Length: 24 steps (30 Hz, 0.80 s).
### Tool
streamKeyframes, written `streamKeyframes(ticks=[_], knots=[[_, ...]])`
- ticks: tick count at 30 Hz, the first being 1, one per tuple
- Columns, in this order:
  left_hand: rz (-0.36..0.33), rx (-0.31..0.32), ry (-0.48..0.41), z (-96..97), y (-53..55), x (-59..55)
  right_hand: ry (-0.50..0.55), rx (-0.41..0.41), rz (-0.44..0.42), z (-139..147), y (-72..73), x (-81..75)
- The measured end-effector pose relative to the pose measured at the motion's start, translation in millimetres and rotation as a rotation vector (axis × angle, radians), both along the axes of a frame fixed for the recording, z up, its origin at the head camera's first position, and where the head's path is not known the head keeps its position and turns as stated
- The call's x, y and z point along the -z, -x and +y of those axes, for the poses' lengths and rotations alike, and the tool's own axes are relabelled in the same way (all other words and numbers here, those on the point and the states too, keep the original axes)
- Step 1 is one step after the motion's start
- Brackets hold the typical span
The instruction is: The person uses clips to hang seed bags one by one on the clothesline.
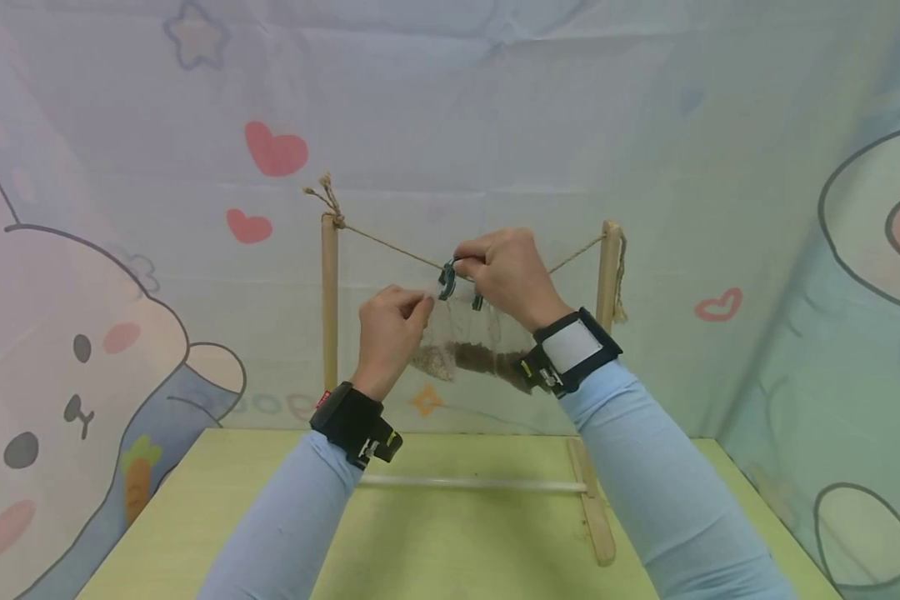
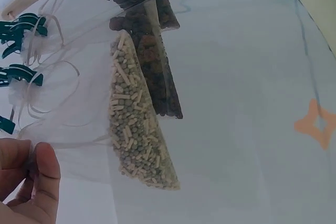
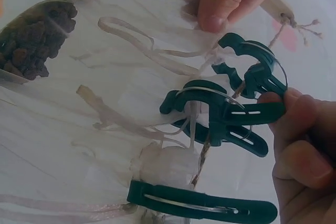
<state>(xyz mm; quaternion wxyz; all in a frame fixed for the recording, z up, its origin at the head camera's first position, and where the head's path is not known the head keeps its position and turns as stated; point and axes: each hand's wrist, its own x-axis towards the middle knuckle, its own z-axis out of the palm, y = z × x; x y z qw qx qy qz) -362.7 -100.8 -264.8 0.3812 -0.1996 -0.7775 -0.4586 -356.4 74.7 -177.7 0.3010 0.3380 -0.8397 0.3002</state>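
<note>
My right hand (image 1: 510, 279) pinches the handles of a green plastic clip (image 3: 257, 66), and the clip's curved jaws are spread apart at the twine (image 1: 390, 246). Close by on the left, my left hand (image 1: 393, 333) pinches the top edge of a clear drawstring bag of pale pellets (image 2: 134, 114) between thumb and finger. Beside it hang clear bags of dark brown lumps (image 2: 152, 64). Two more green clips, a middle clip (image 3: 210, 108) and a lower clip (image 3: 199, 203), grip the gathered bag tops at the twine. Pale ribbon loops (image 3: 152, 51) dangle from the bags.
The twine sags between a left wooden post (image 1: 330, 300) and a right wooden post (image 1: 609, 275). A pale crossbar (image 1: 480, 483) and a wooden foot (image 1: 596, 517) stand on the yellow-green table (image 1: 450, 542). Behind hangs a printed cloth (image 1: 450, 100).
</note>
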Motion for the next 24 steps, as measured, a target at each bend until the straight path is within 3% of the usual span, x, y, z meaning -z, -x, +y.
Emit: streamKeyframes(ticks=[8, 14, 24], knots=[[-0.046, 0.097, -0.029, 2.7, -1.6, -3.1, -0.054, 0.043, -0.005, -4.6, 0.5, 0.9], [-0.065, 0.097, 0.004, 4.2, -4.4, -2.0, -0.113, 0.045, -0.106, -6.6, -4.6, 0.6], [-0.092, 0.131, -0.085, 5.5, -5.0, -2.5, -0.150, 0.029, -0.209, -3.4, -7.0, -4.7]])
